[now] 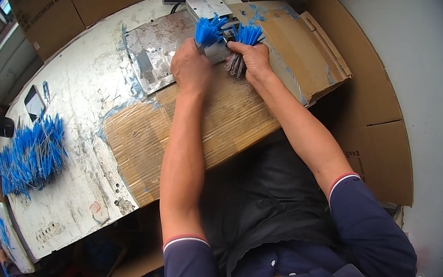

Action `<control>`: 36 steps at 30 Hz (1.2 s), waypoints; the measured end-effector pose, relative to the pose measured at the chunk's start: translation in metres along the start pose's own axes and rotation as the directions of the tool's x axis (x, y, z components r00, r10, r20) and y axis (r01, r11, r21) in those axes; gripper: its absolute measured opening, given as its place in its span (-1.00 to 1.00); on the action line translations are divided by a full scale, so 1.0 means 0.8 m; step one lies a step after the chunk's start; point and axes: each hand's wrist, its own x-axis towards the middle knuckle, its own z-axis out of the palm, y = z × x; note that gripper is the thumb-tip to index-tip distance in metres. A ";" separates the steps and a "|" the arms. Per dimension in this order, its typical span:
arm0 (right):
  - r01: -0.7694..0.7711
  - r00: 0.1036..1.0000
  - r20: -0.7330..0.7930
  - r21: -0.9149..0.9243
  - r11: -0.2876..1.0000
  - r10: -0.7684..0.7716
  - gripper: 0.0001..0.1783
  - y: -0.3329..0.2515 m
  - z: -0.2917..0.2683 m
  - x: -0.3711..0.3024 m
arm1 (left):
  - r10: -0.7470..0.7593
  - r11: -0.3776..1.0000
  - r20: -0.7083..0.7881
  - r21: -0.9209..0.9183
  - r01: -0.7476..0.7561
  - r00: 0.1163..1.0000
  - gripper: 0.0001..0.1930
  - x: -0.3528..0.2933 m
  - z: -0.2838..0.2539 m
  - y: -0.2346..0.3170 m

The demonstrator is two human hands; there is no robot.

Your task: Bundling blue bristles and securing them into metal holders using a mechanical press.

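In the upper middle of the frame, a bundle of thin blue pieces with grey, wire-like ends [208, 31] is held by the left hand [189, 66], whose fingers are closed around its lower part. A second bundle of the same blue and grey pieces [249, 33] is gripped by the right hand [255, 61], with the thumb laid across it; its grey ends are fanned out toward the lower left. Both bundles are held in front of a light-grey metal box-shaped device [209, 7], near the flat, stained metal plate [163, 44]. Whether the device is touched by either bundle cannot be told.

For good handling, it seems best that each bundle be gripped firmly but not crushed, since thin pieces could be bent or could slip out. The grey ends of the second bundle should probably be made even, because they look spread. The two bundles are better kept apart, so that they are not tangled. The large loose blue pile [34, 153], at the left of the frame, should be left undisturbed.
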 end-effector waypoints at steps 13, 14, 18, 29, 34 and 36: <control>-0.051 0.997 0.056 0.078 0.996 0.047 -0.85 0.000 -0.018 -0.006 | 0.083 0.996 0.034 0.011 -0.084 0.996 -0.83 -0.001 -0.002 0.004; -0.046 0.998 0.045 0.070 0.996 0.043 -0.86 0.000 -0.018 -0.007 | 0.101 0.995 0.035 0.024 -0.101 0.994 -0.84 -0.001 -0.001 0.005; -0.048 0.997 0.067 0.041 0.998 0.045 -0.87 -0.001 -0.023 -0.005 | 0.184 0.982 -0.004 0.043 -0.184 0.983 -0.88 0.000 0.004 0.002; -0.115 0.989 0.090 -0.042 0.992 0.118 -0.89 -0.010 -0.017 -0.006 | -0.079 0.997 -0.063 0.008 0.080 0.995 -0.92 0.003 0.001 0.003; -0.134 0.990 0.026 -0.133 0.982 0.139 -0.88 -0.011 -0.003 0.001 | -0.143 0.988 -0.077 -0.061 0.139 0.987 -0.90 0.004 -0.003 0.001; -0.153 0.988 0.006 -0.168 0.974 0.156 -0.87 -0.011 0.002 0.004 | -0.147 0.988 -0.078 -0.064 0.142 0.986 -0.88 0.005 -0.002 -0.001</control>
